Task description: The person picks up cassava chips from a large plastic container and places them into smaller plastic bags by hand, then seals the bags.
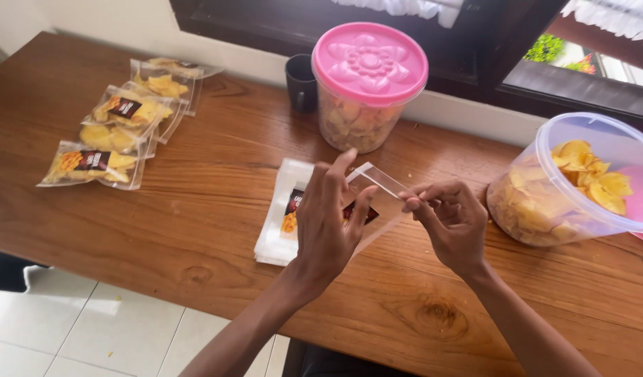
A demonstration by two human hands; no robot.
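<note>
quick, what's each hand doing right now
left hand: holding an empty clear bag, fingers partly spread
right hand: pinching the bag's top edge

clear empty pouch (pixel 377 192) | dark label | held tilted above pouch stack (pixel 283 223)

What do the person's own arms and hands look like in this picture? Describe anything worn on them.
Both forearms are bare as far as the frame shows: no sleeves are in view. The left hand and the right hand wear no gloves, and no rings, watch or bracelet show on the fingers or wrists. The arms are slender, entering from the bottom edge.
</note>
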